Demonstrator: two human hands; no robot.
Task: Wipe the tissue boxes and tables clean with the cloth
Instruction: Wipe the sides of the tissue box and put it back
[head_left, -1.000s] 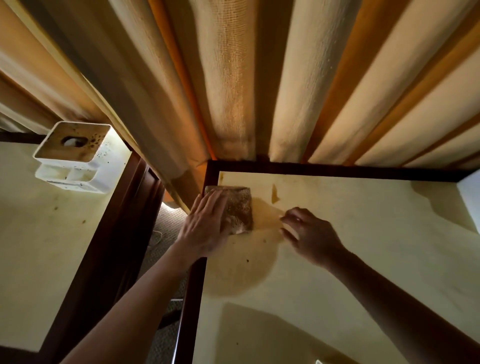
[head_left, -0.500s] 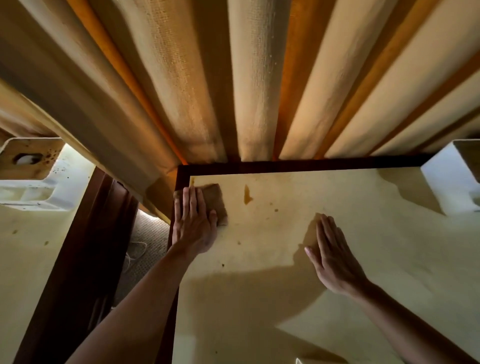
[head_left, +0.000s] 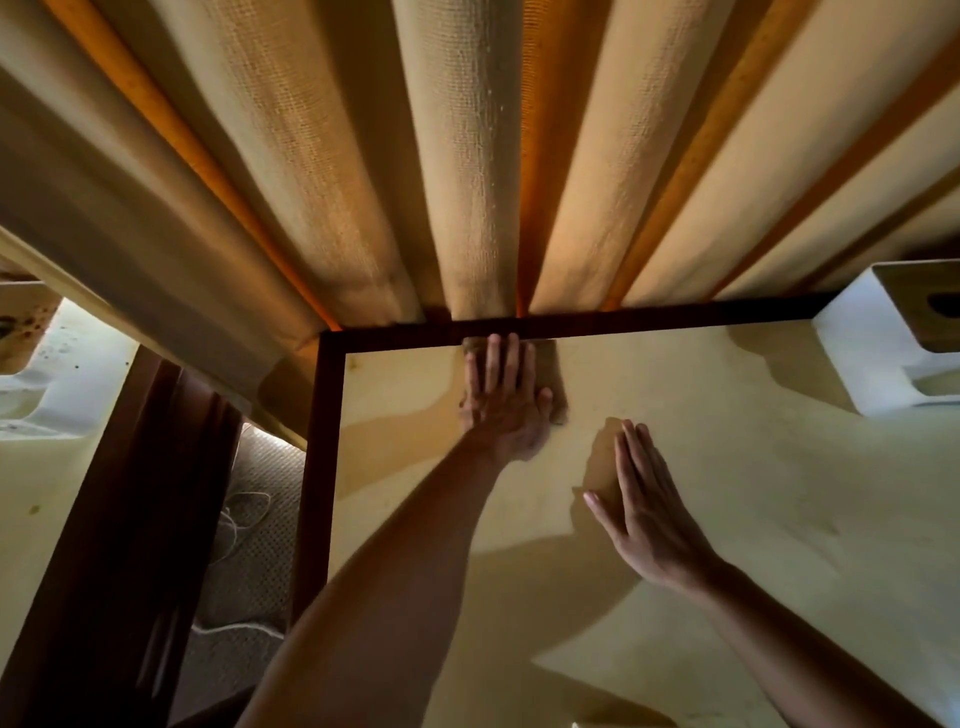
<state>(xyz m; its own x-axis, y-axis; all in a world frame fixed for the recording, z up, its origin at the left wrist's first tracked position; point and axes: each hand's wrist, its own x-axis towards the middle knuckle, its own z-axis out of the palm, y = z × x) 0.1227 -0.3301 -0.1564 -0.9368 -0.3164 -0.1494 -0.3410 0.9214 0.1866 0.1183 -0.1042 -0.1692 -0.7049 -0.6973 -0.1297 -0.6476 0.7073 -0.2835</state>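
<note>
Since half a second ago we have slid the cloth (head_left: 555, 374) along the far edge of the table (head_left: 727, 519), away from its far left corner toward the middle of that dark rim. The brown spot that lay beside the cloth then no longer shows. Our left hand (head_left: 501, 400) presses flat on the cloth, fingers straight, gripping nothing. Our right hand (head_left: 644, 509) rests flat and open on the table, nearer us than the cloth.

We count two tables, two tissue boxes and one cloth. One tissue box (head_left: 893, 338) stands at the table's far right corner; the second tissue box (head_left: 47, 374) sits on the second table (head_left: 41, 493) across the gap to the left. Curtains (head_left: 467, 156) hang behind the table.
</note>
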